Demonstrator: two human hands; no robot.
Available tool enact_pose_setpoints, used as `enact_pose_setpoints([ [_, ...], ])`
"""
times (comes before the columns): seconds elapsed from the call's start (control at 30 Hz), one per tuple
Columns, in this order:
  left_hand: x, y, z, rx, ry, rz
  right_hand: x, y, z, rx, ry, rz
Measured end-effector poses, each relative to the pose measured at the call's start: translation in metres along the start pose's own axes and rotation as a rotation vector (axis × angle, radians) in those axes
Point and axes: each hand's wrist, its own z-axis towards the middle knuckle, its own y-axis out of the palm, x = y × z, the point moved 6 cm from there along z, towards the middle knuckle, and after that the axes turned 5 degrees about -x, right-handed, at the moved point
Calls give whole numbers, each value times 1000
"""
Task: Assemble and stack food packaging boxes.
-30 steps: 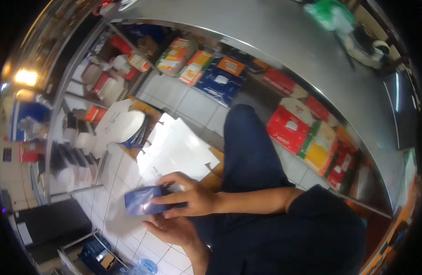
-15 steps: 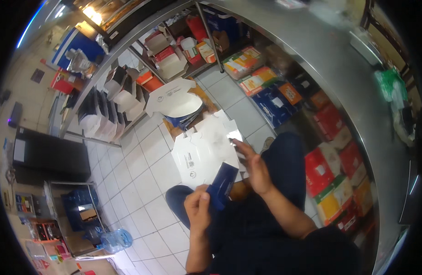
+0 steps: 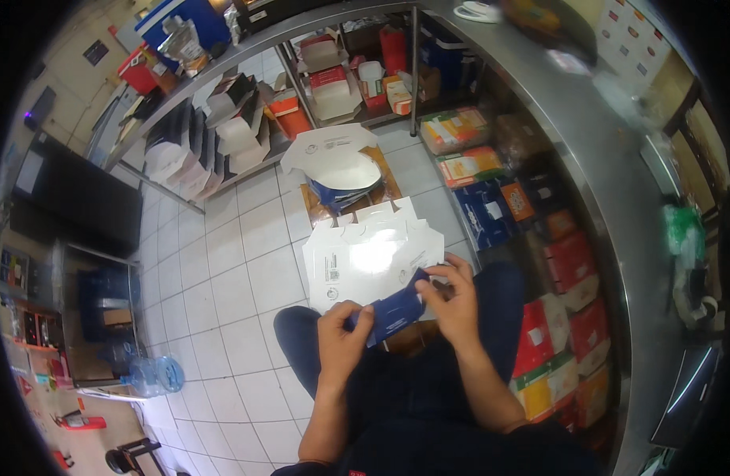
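A dark blue cardboard piece (image 3: 395, 311) with pale print is held between both hands above my lap. My left hand (image 3: 343, 332) pinches its left end, thumb on top. At its right end, my right hand (image 3: 454, 300) grips the edge between thumb and fingers. Just beyond my hands lies a white unfolded carton sheet (image 3: 369, 252), printed side markings facing up. Farther off, another white carton sheet (image 3: 330, 152) rests on a stack of dark blue cartons (image 3: 343, 197), which sits on a brown base (image 3: 389, 176).
On the right, a long metal counter (image 3: 575, 151) runs over stacked boxed cartons (image 3: 484, 214). Folded cartons (image 3: 182, 159) line a low shelf at the back left. Blue water bottles (image 3: 157, 376) lie by a rack at left, with a fire extinguisher (image 3: 81, 422) nearby.
My right hand has come down from the white sheet and taken the right end of the blue piece. The piece is now stretched more level between both hands. The view has shifted.
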Motion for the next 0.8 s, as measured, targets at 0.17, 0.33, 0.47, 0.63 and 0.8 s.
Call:
enact_pose_setpoints([
  [0.17, 15, -4, 6, -54, 81, 68, -30, 22, -16, -144, -66, -245],
  [0.33, 33, -3, 9, -16, 245, 220, -19, 31, -18, -360, 6, -79],
  [0.47, 47, 30, 4, -141, 336, 208, 15, 29, -32, -279, 396, 212],
  [0.63, 59, 66, -8, -402, 328, 431, 36, 13, -18, -104, 424, 412],
  [0.8, 36, 37, -1, -53, 384, 431, 36, -16, 49, 76, 179, 631],
])
